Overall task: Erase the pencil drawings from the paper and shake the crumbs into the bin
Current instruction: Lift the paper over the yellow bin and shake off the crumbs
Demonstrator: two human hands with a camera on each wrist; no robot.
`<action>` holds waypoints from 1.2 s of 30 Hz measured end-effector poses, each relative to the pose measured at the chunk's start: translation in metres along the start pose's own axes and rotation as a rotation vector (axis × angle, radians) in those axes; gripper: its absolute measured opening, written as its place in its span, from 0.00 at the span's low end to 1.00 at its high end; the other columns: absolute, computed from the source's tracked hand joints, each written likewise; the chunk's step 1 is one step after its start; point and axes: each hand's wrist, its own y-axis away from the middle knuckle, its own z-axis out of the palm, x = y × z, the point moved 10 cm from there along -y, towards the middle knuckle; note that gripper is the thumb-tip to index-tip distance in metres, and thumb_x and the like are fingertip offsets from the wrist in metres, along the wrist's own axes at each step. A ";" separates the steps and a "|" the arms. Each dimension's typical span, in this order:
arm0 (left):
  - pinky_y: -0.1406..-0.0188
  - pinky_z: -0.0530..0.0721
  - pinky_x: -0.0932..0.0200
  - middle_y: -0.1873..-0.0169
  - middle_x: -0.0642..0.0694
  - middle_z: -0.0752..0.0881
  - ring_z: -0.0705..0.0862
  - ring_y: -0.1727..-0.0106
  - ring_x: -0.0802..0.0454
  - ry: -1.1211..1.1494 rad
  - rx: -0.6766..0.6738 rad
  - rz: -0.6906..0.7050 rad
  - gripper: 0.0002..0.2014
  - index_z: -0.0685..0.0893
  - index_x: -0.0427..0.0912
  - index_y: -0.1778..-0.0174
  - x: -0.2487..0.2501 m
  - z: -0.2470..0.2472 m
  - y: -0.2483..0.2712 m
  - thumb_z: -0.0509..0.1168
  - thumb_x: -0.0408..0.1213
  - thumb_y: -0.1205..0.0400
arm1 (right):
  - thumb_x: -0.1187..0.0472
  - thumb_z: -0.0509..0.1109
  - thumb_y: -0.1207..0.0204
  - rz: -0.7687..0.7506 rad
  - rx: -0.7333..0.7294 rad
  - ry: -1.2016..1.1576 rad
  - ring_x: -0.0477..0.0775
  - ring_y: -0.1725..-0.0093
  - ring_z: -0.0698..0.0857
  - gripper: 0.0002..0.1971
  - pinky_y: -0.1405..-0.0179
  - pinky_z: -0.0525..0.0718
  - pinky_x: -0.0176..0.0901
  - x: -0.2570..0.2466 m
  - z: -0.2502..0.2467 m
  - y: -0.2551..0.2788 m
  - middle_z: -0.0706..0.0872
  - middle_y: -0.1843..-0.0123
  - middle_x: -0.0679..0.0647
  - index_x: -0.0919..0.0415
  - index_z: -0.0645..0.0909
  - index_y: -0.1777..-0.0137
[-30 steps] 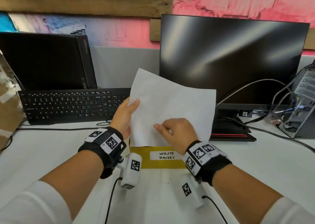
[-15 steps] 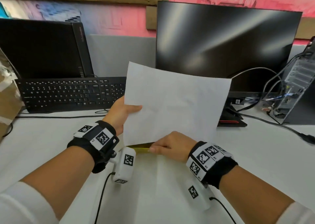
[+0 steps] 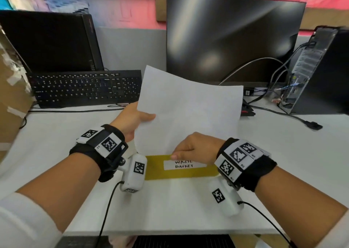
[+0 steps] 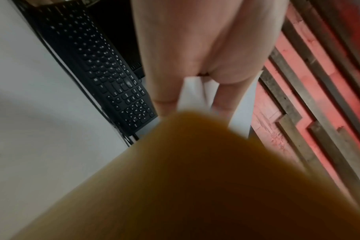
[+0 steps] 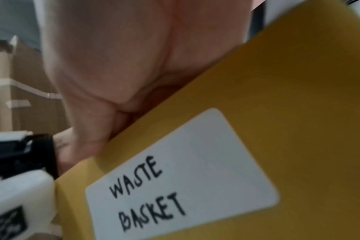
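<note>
Over the yellow bin (image 3: 181, 169) I hold the paper (image 3: 188, 111) nearly upright, its lower edge just above the bin's rim. My left hand (image 3: 132, 123) grips the sheet's left edge, thumb across the front face and the other fingers behind it; the left wrist view shows the white edge pinched between thumb and fingers (image 4: 164, 91). My right hand (image 3: 196, 146) clamps the bottom edge, its fingers curled with the thumb tip at the paper's lower margin, right above the label (image 3: 184, 164) that reads WASTE BASKET. From the right wrist view I see only the palm and the bin's labelled wall, so the pinch itself is hidden there. The side of the sheet facing me looks blank. The bin stands on the white tabletop (image 3: 56, 143), near its front edge. Behind it are a keyboard (image 3: 86, 87) and a dark monitor (image 3: 232, 40).
</note>
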 end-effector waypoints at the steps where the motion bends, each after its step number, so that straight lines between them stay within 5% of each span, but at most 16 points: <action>1: 0.48 0.84 0.51 0.43 0.41 0.86 0.85 0.44 0.43 0.005 -0.006 -0.001 0.18 0.81 0.40 0.39 -0.001 0.001 0.003 0.60 0.19 0.21 | 0.46 0.64 0.22 0.004 0.004 -0.033 0.52 0.61 0.84 0.21 0.55 0.82 0.42 -0.001 0.000 0.003 0.87 0.60 0.56 0.65 0.87 0.53; 3: 0.53 0.84 0.54 0.48 0.44 0.88 0.87 0.48 0.46 0.031 -0.007 0.001 0.16 0.81 0.41 0.41 -0.003 0.001 0.009 0.59 0.20 0.20 | 0.46 0.66 0.22 0.008 0.155 -0.146 0.49 0.68 0.79 0.22 0.62 0.77 0.39 -0.001 -0.014 0.007 0.82 0.69 0.55 0.67 0.84 0.63; 5: 0.53 0.86 0.55 0.48 0.45 0.88 0.88 0.49 0.48 0.066 -0.006 0.001 0.16 0.80 0.40 0.38 -0.004 0.001 0.012 0.58 0.22 0.19 | 0.49 0.65 0.21 -0.022 0.500 -0.141 0.49 0.52 0.85 0.16 0.47 0.78 0.38 0.003 -0.048 0.014 0.89 0.53 0.55 0.61 0.88 0.51; 7: 0.51 0.88 0.55 0.45 0.44 0.88 0.88 0.48 0.48 0.111 -0.017 -0.006 0.16 0.80 0.40 0.36 -0.006 0.001 0.016 0.58 0.24 0.18 | 0.50 0.59 0.19 -0.058 0.722 0.161 0.56 0.29 0.76 0.21 0.29 0.70 0.45 -0.004 -0.066 0.020 0.81 0.32 0.57 0.60 0.80 0.33; 9: 0.52 0.89 0.57 0.45 0.44 0.88 0.89 0.50 0.49 0.158 -0.015 0.001 0.16 0.80 0.40 0.35 -0.003 -0.001 0.018 0.58 0.25 0.17 | 0.45 0.52 0.19 0.009 0.587 0.377 0.55 0.17 0.55 0.29 0.19 0.54 0.52 -0.001 -0.053 0.008 0.60 0.17 0.53 0.57 0.62 0.20; 11: 0.52 0.89 0.56 0.43 0.44 0.87 0.89 0.48 0.49 0.188 0.014 0.022 0.17 0.79 0.41 0.33 0.000 -0.008 0.019 0.58 0.27 0.17 | 0.43 0.50 0.17 0.055 0.350 0.401 0.49 0.16 0.47 0.30 0.18 0.45 0.52 0.010 -0.029 -0.001 0.49 0.15 0.48 0.53 0.55 0.18; 14: 0.50 0.86 0.52 0.40 0.43 0.86 0.86 0.42 0.45 0.235 0.085 0.047 0.19 0.77 0.42 0.30 0.004 -0.021 0.018 0.59 0.28 0.17 | 0.40 0.52 0.19 0.026 0.226 0.197 0.52 0.33 0.79 0.25 0.30 0.73 0.47 0.011 -0.010 0.007 0.82 0.32 0.54 0.53 0.81 0.34; 16: 0.49 0.85 0.51 0.39 0.43 0.86 0.85 0.40 0.45 0.256 0.097 0.061 0.19 0.76 0.44 0.30 0.007 -0.024 0.018 0.59 0.28 0.17 | 0.39 0.54 0.20 0.013 0.364 0.167 0.52 0.48 0.85 0.26 0.44 0.80 0.45 0.007 -0.022 0.013 0.89 0.49 0.55 0.56 0.86 0.46; 19: 0.47 0.84 0.50 0.39 0.43 0.86 0.85 0.40 0.44 0.248 0.091 0.065 0.19 0.77 0.44 0.30 0.008 -0.023 0.017 0.59 0.28 0.17 | 0.36 0.51 0.23 -0.045 0.665 0.269 0.54 0.23 0.69 0.32 0.23 0.66 0.52 0.001 -0.053 0.021 0.75 0.25 0.54 0.54 0.73 0.26; 22: 0.44 0.83 0.46 0.38 0.41 0.85 0.84 0.39 0.41 0.245 0.101 0.058 0.20 0.76 0.43 0.29 0.007 -0.024 0.015 0.60 0.29 0.18 | 0.36 0.48 0.21 -0.008 0.509 0.344 0.48 0.16 0.49 0.32 0.17 0.46 0.53 -0.003 -0.047 0.009 0.54 0.16 0.47 0.49 0.58 0.19; 25: 0.47 0.84 0.47 0.38 0.41 0.85 0.84 0.39 0.40 0.248 0.110 0.078 0.20 0.75 0.42 0.28 0.013 -0.024 0.013 0.60 0.30 0.17 | 0.41 0.50 0.18 -0.065 0.306 0.278 0.50 0.24 0.70 0.24 0.18 0.53 0.51 -0.008 -0.022 0.002 0.76 0.26 0.47 0.48 0.75 0.29; 28: 0.46 0.84 0.46 0.37 0.40 0.84 0.84 0.38 0.40 0.257 0.109 0.090 0.21 0.75 0.42 0.27 0.017 -0.025 0.013 0.60 0.30 0.17 | 0.39 0.54 0.20 -0.177 0.482 0.237 0.49 0.45 0.84 0.25 0.29 0.74 0.53 -0.019 -0.029 0.008 0.89 0.43 0.47 0.53 0.84 0.39; 30: 0.44 0.83 0.44 0.37 0.40 0.84 0.84 0.38 0.40 0.257 0.096 0.086 0.20 0.75 0.42 0.28 0.018 -0.022 0.013 0.60 0.31 0.17 | 0.38 0.51 0.22 -0.200 0.664 0.291 0.52 0.27 0.74 0.30 0.21 0.62 0.50 -0.024 -0.045 0.013 0.80 0.29 0.51 0.55 0.77 0.29; 33: 0.43 0.85 0.45 0.38 0.40 0.85 0.85 0.39 0.42 0.269 0.036 0.078 0.18 0.76 0.42 0.29 0.019 -0.010 0.014 0.59 0.37 0.16 | 0.33 0.41 0.26 -0.151 0.568 0.411 0.47 0.16 0.43 0.39 0.21 0.37 0.46 -0.031 -0.044 0.000 0.48 0.15 0.47 0.52 0.52 0.17; 35: 0.45 0.86 0.47 0.39 0.39 0.85 0.85 0.40 0.43 0.265 0.026 0.077 0.17 0.77 0.40 0.31 0.020 -0.007 0.015 0.58 0.39 0.15 | 0.34 0.44 0.22 -0.149 0.416 0.415 0.46 0.16 0.44 0.35 0.21 0.36 0.45 -0.034 -0.029 -0.010 0.48 0.15 0.47 0.51 0.58 0.19; 36: 0.46 0.86 0.48 0.38 0.39 0.85 0.86 0.40 0.43 0.258 0.031 0.077 0.17 0.77 0.40 0.31 0.019 -0.008 0.015 0.58 0.39 0.15 | 0.37 0.47 0.19 -0.168 0.367 0.369 0.48 0.17 0.53 0.30 0.19 0.41 0.47 -0.034 -0.022 -0.012 0.57 0.16 0.50 0.51 0.68 0.23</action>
